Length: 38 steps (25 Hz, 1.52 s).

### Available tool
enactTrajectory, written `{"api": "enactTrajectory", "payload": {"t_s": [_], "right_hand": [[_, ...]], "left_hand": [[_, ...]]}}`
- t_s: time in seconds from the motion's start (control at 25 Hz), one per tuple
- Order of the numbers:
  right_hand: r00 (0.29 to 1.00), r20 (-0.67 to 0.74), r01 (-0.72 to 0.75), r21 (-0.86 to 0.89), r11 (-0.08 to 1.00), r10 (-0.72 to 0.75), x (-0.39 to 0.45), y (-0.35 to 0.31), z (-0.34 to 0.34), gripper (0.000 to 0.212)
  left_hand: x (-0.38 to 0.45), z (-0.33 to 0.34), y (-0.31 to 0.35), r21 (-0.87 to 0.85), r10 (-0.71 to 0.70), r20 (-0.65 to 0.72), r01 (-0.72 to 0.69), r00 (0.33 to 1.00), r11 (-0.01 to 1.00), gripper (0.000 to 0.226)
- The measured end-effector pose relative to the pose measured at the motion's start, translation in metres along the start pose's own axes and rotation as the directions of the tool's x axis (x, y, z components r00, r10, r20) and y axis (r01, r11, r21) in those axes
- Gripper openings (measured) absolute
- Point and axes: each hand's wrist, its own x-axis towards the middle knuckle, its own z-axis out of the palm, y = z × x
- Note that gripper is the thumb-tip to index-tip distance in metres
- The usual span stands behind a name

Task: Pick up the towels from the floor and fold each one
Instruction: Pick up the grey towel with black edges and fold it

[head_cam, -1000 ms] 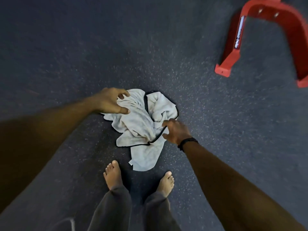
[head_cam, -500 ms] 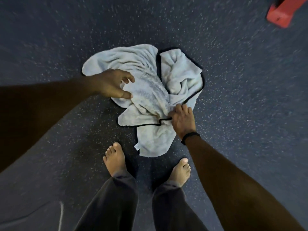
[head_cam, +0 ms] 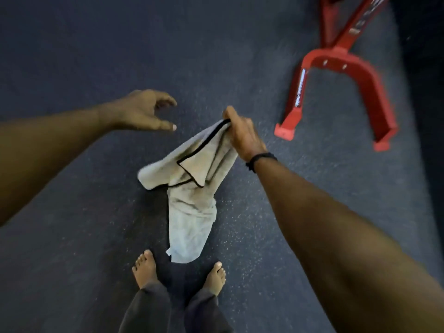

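Grey towel (head_cam: pixel 192 188) w/ black trim hangs from right hand (head_cam: pixel 242 135), fingers pinching one edge; low end near floor (head_cam: pixel 72 260). Left hand (head_cam: pixel 144 111) loosely curled, empty. Best: left takes next corner, spread flat.

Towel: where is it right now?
Head view, centre: the towel hangs from the right hand, which pinches its black-trimmed edge. Its lower end is just ahead of the bare feet; the red metal frame stands to its right.
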Motion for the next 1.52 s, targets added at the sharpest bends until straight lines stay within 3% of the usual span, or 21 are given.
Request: {"api": "enactTrajectory", "payload": {"t_s": [0.12,0.24,0.44,0.72,0.88,1.2,1.28,1.52], "right_hand": [[0.963,-0.133,0.208,-0.176,0.962,-0.232,-0.019,-0.09,-0.134,0.014],[0.874,-0.275,0.311,-0.317,0.896,-0.401,-0.048,-0.157,-0.258,0.008],[0.742,-0.501,0.224,-0.441,0.869,-0.445,-0.115,-0.246,-0.445,0.018],[0.607,-0.712,0.064,-0.397,0.915,-0.352,-0.223,-0.303,-0.613,0.018],[0.511,-0.802,-0.042,-0.381,0.923,-0.308,-0.282,-0.303,-0.66,0.019],[0.366,-0.925,-0.427,-0.266,0.864,-0.104,-0.409,-0.25,-0.679,0.014],[0.324,-0.946,-0.523,-0.193,0.83,-0.016,-0.449,-0.235,-0.673,0.014],[0.066,-0.984,-0.734,0.063,0.676,0.164,-0.596,-0.205,-0.633,0.013]], "left_hand": [[-0.039,-0.104,0.085,0.02,0.074,-0.141,-0.071,0.987,0.997,0.067],[-0.082,-0.194,0.172,0.018,0.131,-0.281,-0.131,0.951,0.991,0.065],[-0.156,-0.316,0.305,0.057,0.251,-0.441,-0.252,0.862,0.966,0.062],[-0.216,-0.393,0.458,0.173,0.464,-0.511,-0.443,0.723,0.88,0.06],[-0.214,-0.397,0.525,0.228,0.582,-0.475,-0.546,0.66,0.806,0.059],[-0.195,-0.337,0.671,0.239,0.826,-0.19,-0.791,0.53,0.563,0.059],[-0.201,-0.308,0.704,0.206,0.877,-0.101,-0.853,0.47,0.48,0.058],[-0.247,-0.211,0.781,0.098,0.965,0.119,-0.97,0.233,0.222,0.052]]}}
